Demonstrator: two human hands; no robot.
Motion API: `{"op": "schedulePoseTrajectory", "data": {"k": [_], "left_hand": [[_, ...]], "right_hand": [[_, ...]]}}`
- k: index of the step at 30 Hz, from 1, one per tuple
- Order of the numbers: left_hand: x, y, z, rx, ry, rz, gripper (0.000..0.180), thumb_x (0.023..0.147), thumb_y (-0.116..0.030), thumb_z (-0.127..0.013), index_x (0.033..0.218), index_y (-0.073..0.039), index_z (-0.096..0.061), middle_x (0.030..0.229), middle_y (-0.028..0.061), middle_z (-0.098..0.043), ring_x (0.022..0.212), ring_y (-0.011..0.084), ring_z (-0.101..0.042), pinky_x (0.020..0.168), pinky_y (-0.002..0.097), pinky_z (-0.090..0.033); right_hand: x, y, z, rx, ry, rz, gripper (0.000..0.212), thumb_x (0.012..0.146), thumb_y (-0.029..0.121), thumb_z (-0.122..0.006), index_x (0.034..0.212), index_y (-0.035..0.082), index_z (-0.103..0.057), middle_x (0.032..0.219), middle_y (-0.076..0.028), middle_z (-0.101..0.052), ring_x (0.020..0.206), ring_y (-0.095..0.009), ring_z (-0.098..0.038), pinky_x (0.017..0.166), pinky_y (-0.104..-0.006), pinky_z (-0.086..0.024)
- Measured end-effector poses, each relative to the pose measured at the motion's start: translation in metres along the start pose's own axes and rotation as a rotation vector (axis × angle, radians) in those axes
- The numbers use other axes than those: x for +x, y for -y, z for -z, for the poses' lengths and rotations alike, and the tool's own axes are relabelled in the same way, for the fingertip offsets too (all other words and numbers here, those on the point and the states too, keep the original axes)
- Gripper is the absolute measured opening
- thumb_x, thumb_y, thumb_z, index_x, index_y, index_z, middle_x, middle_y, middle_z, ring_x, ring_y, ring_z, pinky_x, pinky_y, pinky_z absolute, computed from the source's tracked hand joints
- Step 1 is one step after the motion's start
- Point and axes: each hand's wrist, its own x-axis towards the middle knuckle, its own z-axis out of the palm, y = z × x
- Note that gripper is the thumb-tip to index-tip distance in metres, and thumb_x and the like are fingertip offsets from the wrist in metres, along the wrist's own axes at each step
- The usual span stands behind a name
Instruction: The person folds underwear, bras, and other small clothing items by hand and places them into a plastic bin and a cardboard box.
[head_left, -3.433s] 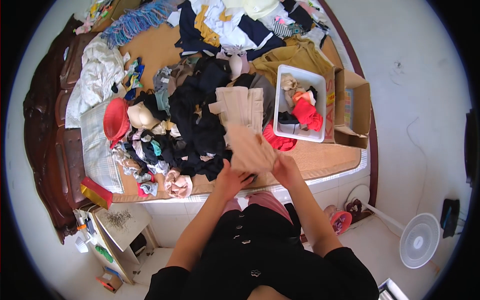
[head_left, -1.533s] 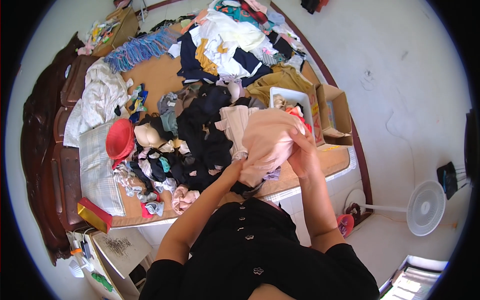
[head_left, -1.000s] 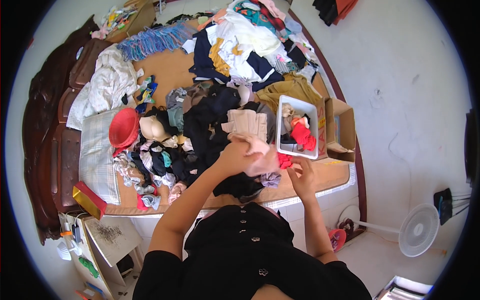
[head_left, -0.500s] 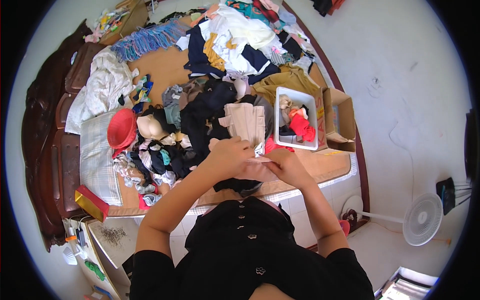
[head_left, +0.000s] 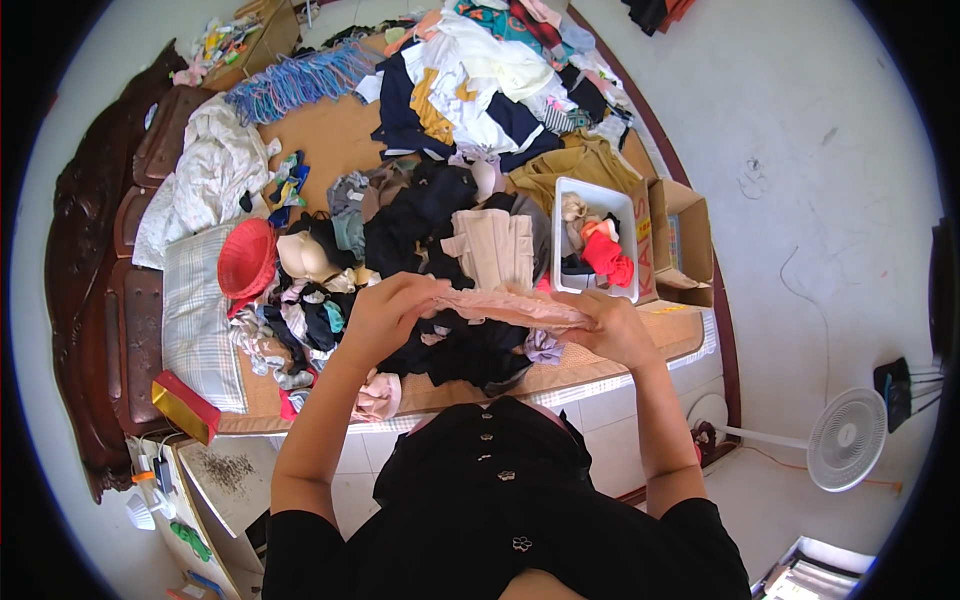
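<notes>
A pink underwear piece, apparently underpants with a lacy edge (head_left: 515, 309), is pulled out sideways between my hands above the front of the bed. My left hand (head_left: 393, 312) pinches one end; my right hand (head_left: 617, 328) grips the other. Behind it a beige folded garment (head_left: 492, 245) lies on dark clothes (head_left: 418, 215). Below the stretched fabric are more black clothes (head_left: 475, 358) and a small lilac piece (head_left: 544, 346). Another pink piece (head_left: 378, 396) lies at the bed's front edge, close to my left forearm.
Right of the clothes stand a white bin (head_left: 557, 240) holding garments and a cardboard box (head_left: 690, 245). At left are a red basket (head_left: 246, 258), a beige bra (head_left: 303, 256) and mixed small clothes (head_left: 320, 320). A large clothes heap (head_left: 480, 60) covers the far bed. A white fan (head_left: 846, 440) stands right.
My hands have moved apart, my left one leftward and my right one rightward. The pink underpants, bunched between them before, are now spread into a long band.
</notes>
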Motion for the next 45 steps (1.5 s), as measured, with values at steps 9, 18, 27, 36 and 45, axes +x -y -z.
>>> {"op": "schedulePoseTrajectory", "data": {"k": [9,18,27,36,45], "left_hand": [[0.0,0.018,0.017,0.33,0.196,-0.313,0.024,0.066,-0.002,-0.064,0.089,-0.011,-0.064,0.082,0.0041,-0.057,0.076,0.0214,-0.059,0.062,0.0281,-0.049],[-0.021,0.034,0.011,-0.303,0.182,0.136,0.02,0.074,-0.016,-0.07,0.079,-0.004,-0.055,0.086,0.0061,-0.06,0.069,0.0145,-0.054,0.059,0.0263,-0.044],[-0.011,0.037,-0.03,-0.171,-0.021,0.612,0.029,0.074,-0.021,-0.068,0.068,-0.003,-0.046,0.069,0.0092,-0.056,0.06,0.0153,-0.051,0.056,0.0295,-0.042],[0.001,-0.002,-0.106,-0.108,0.071,0.428,0.03,0.072,-0.023,-0.069,0.085,-0.005,-0.05,0.068,0.0154,-0.055,0.061,0.0324,-0.057,0.057,0.0349,-0.045],[-0.003,-0.007,-0.092,-0.139,0.006,0.053,0.04,0.075,0.0,-0.061,0.114,-0.005,-0.051,0.093,0.0133,-0.063,0.085,0.0302,-0.062,0.075,0.0307,-0.048]], "right_hand": [[-0.007,-0.018,0.002,0.261,0.005,0.088,0.034,0.065,0.005,-0.073,0.099,0.012,-0.069,0.083,-0.007,-0.061,0.07,-0.025,-0.061,0.061,-0.032,-0.048],[-0.016,-0.028,-0.004,0.192,-0.026,0.047,0.013,0.071,0.005,-0.072,0.08,-0.001,-0.063,0.076,-0.009,-0.058,0.067,-0.02,-0.056,0.06,-0.0289,-0.045],[0.006,-0.04,-0.041,0.401,-0.096,-0.638,0.025,0.077,0.012,-0.065,0.099,0.001,-0.063,0.074,-0.007,-0.061,0.067,-0.013,-0.055,0.059,-0.0283,-0.045],[0.037,-0.043,-0.15,1.155,-0.206,-0.864,0.04,0.079,0.01,-0.055,0.118,0.002,-0.051,0.099,-0.01,-0.059,0.08,-0.016,-0.058,0.064,-0.0286,-0.049],[0.026,-0.014,-0.102,1.3,-0.033,-0.726,0.048,0.085,0.021,-0.055,0.128,0.003,-0.041,0.099,-0.009,-0.059,0.075,-0.017,-0.063,0.073,-0.0297,-0.05]]}}
